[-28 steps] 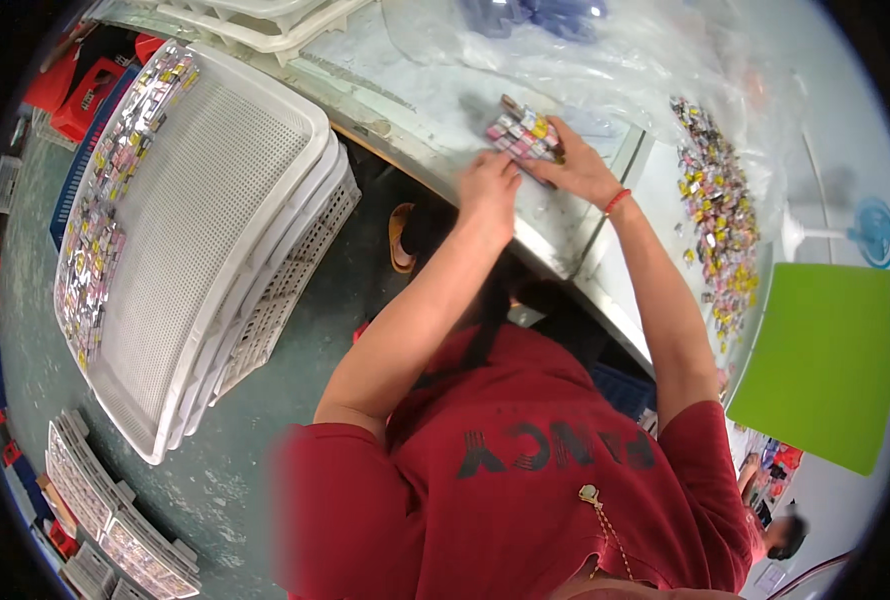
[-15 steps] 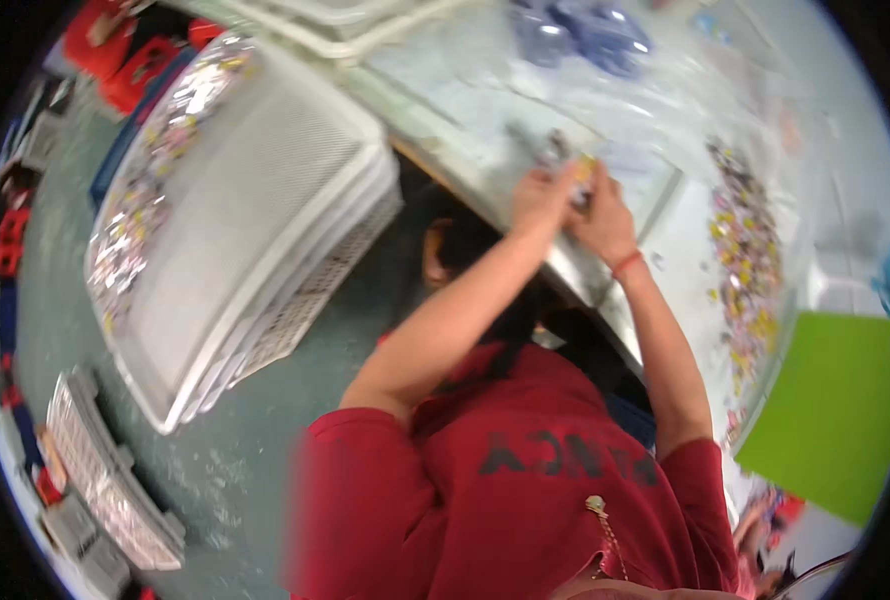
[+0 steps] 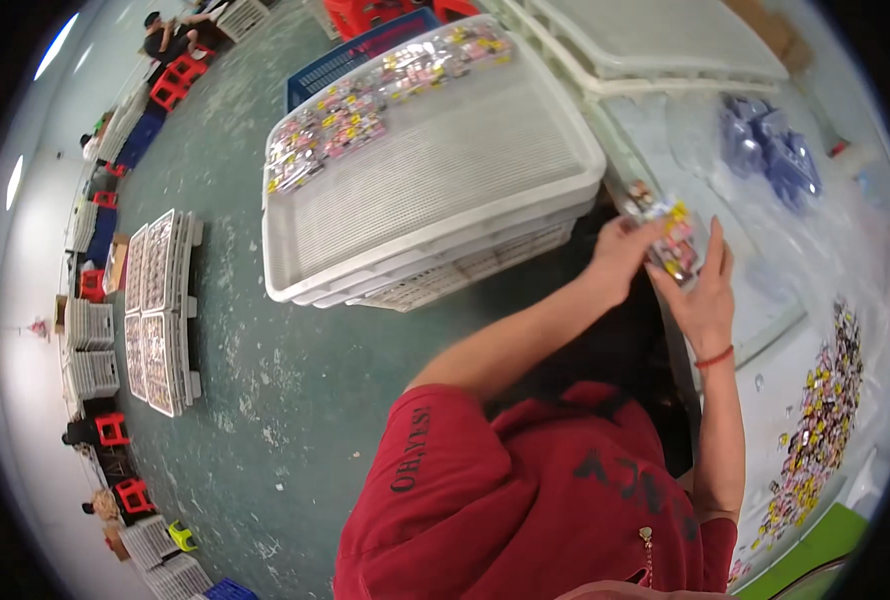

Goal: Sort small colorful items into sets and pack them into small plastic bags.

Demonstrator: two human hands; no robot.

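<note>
A clear plastic pack of small pink, yellow and silver pieces [image 3: 675, 240] is over the edge of the white worktable. My left hand [image 3: 615, 262] pinches its near left side between thumb and fingers. My right hand [image 3: 703, 300], with a red band at the wrist, is beside the pack's right side. Its fingers are stretched out and apart, and its thumb is at the pack's lower edge. To the left, a white mesh tray [image 3: 445, 190] tops a stack; similar filled packs [image 3: 350, 120] lie in rows along its far and left sides.
Loose small pieces [image 3: 820, 430] are heaped on the worktable [image 3: 735, 400] at right. Blue-purple plastic items [image 3: 770, 150] lie behind my hands, near another white tray [image 3: 655, 40]. Filled trays [image 3: 160, 310] stand on the green floor at left. A seated person [image 3: 170, 40] is far off.
My view has swung left, showing more floor and the tray stack. My right hand's fingers have opened out from around the pack, while my left hand keeps hold of it.
</note>
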